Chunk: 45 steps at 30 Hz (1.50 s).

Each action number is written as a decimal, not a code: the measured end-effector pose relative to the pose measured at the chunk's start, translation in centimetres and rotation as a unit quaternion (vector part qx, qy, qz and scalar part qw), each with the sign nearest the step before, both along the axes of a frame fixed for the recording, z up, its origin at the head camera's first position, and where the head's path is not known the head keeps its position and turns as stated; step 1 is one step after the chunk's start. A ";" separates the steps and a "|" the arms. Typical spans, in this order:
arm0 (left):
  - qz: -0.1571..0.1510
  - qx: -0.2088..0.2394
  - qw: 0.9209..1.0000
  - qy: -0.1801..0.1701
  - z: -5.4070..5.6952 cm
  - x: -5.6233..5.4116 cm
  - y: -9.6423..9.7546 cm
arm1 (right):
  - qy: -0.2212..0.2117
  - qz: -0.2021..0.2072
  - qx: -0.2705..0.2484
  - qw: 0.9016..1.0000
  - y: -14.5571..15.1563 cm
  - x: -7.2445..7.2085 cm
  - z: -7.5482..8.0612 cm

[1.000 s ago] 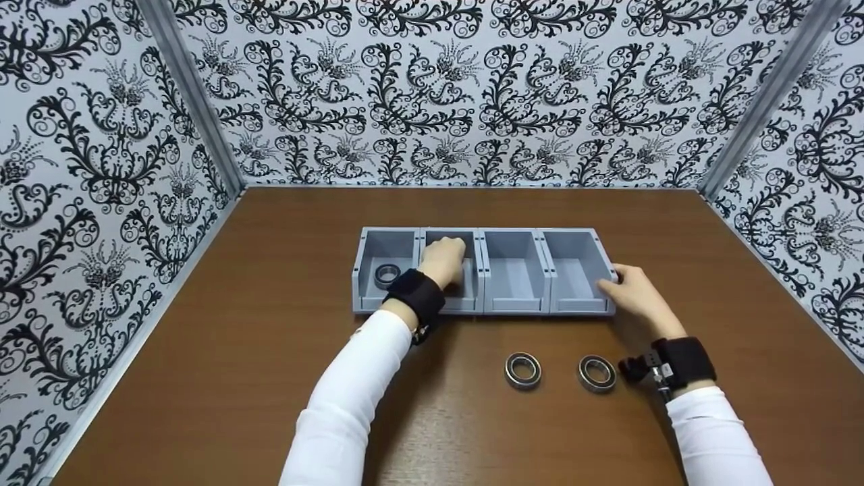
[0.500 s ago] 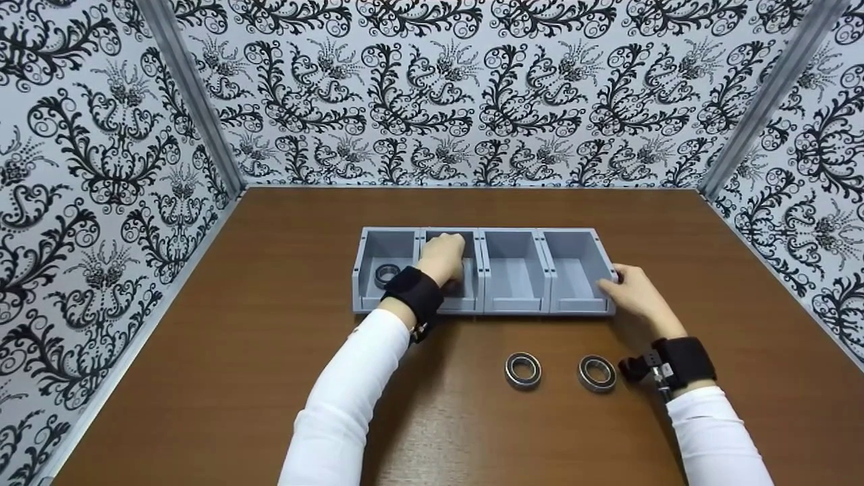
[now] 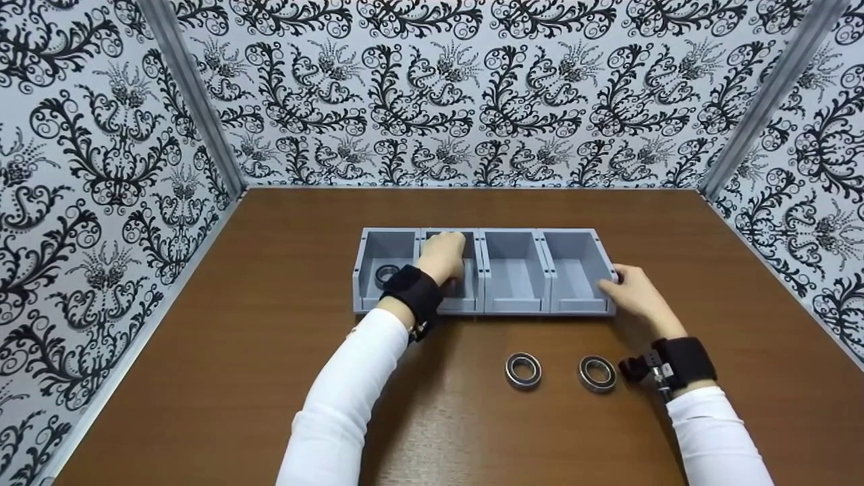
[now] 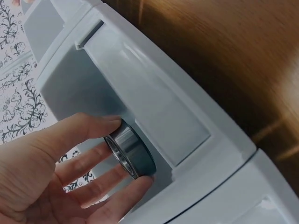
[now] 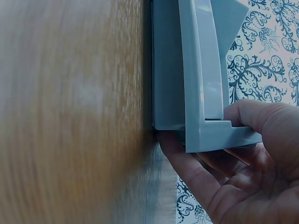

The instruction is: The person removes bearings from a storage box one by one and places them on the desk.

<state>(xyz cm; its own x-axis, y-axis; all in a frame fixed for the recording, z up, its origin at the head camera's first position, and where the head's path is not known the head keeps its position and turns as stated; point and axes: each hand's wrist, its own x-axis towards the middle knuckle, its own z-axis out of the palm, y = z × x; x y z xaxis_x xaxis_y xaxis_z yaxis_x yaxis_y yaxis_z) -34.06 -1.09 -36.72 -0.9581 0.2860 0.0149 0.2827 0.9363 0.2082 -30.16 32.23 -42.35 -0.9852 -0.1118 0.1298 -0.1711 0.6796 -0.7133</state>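
A row of joined grey storage bins point(image 3: 517, 306) stands on the table. My left hand point(image 3: 443, 258) reaches down into the second bin from the left. In the left wrist view, its thumb and fingers pinch a ball bearing point(image 4: 133, 150) by the outer ring, tilted on edge inside the bin. The head view hides that bearing behind the hand. At the row's right end my right hand point(image 3: 634, 297) grips the side wall of the last bin point(image 5: 205, 88), thumb over the inner side and fingers outside. Another bearing point(image 3: 386, 274) lies in the leftmost bin, partly covered by the left wrist strap.
Two more bearings lie flat on the brown table point(image 3: 202, 324) in front of the bins, a left one point(image 3: 523, 371) and a right one point(image 3: 597, 374). The right one is close to the right wrist camera point(image 3: 633, 369). Patterned walls point(image 3: 418, 88) enclose the back and sides.
My left hand shifts very slightly back and left within the second bin. The right hand, the bins and the bearings on the table stay in place.
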 end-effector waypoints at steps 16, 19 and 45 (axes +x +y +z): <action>0.003 -0.008 1.000 -0.009 0.0 -0.6 0.0 | 0.004 -0.003 0.012 1.000 -0.1 0.1 0.1; 0.003 -0.005 1.000 -0.007 0.0 -0.4 0.0 | 0.002 -0.003 0.011 1.000 -0.1 0.1 0.2; -0.004 0.011 1.000 0.004 1.3 0.4 -0.1 | 0.001 0.012 -0.039 0.999 0.3 0.1 -0.2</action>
